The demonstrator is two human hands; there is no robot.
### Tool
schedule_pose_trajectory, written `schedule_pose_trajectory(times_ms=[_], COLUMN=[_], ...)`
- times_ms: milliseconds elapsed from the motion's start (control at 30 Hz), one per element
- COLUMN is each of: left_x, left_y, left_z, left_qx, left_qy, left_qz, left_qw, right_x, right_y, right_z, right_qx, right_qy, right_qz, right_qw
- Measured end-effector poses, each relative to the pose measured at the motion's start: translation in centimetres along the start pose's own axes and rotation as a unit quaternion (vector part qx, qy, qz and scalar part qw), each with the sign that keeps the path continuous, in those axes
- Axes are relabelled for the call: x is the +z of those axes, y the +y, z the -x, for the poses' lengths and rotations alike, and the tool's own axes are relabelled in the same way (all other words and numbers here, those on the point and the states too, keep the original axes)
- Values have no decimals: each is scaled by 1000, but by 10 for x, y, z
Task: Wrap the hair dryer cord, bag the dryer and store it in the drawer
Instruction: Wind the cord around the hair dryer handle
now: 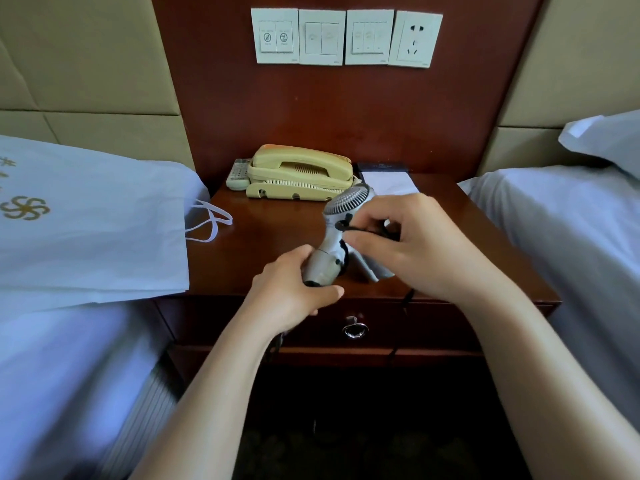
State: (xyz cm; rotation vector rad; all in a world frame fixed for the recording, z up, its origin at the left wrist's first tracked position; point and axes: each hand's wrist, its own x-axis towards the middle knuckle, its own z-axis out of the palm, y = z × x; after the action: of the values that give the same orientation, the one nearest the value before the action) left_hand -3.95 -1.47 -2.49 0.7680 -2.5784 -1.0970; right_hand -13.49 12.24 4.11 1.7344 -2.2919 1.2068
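Silver-grey plastic: hair dryer [333, 242], held tilted over the front half of the tabletop [263, 244], round intake grille uppermost. Whether any part of it touches the wood cannot be told.

Left hand [289, 289]: fingers curled round the dryer's lower end, gripping it just above the tabletop's front edge.

Right hand [427, 244]: thumb and fingertips pinching the cord against the side of the dryer body, just below the grille.

Black cord [362, 230]: one loop lies across the dryer body. A further length drops from under the right hand, past the tabletop edge and down the front of the cabinet.

Drawer [311, 323]: dark red-brown wood, closed, directly under the tabletop, with a metal ring pull [355, 330] at centre.

White bag [97, 233]: lying flat on the left bed [52, 358], gold pattern printed on it, its strap handles [207, 220] hanging over the tabletop's left edge.

Cream telephone [299, 174]: at the back of the tabletop, handset on its cradle. A remote control [238, 174] lies touching its left side. A white notepad [391, 183] lies just to its right.

Wall panel above: three white switch plates [322, 37] and one socket [415, 39] in a row.

Right bed [561, 244]: white sheet, pillow [606, 140] at its head.
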Motion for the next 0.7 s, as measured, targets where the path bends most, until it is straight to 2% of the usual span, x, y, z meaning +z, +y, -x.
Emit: schedule_pose_trajectory(times_ms=[200, 433, 567, 700], left_x=[-1, -2, -1, 2], left_y=[16, 17, 17, 22], left_z=[7, 10, 10, 9], left_qx=[-2, 3, -14, -23], left_qy=[17, -2, -4, 6], left_qz=[15, -48, -58, -60], left_qw=[1000, 999, 998, 998], right_x=[3, 18, 17, 3], right_y=[-10, -23, -21, -12], right_z=[1, 5, 3, -1], right_qx=[-34, -55, -45, -12], right_qy=[-71, -177, -168, -99], right_qz=[25, 36, -7, -25], right_qw=[997, 982, 985, 995])
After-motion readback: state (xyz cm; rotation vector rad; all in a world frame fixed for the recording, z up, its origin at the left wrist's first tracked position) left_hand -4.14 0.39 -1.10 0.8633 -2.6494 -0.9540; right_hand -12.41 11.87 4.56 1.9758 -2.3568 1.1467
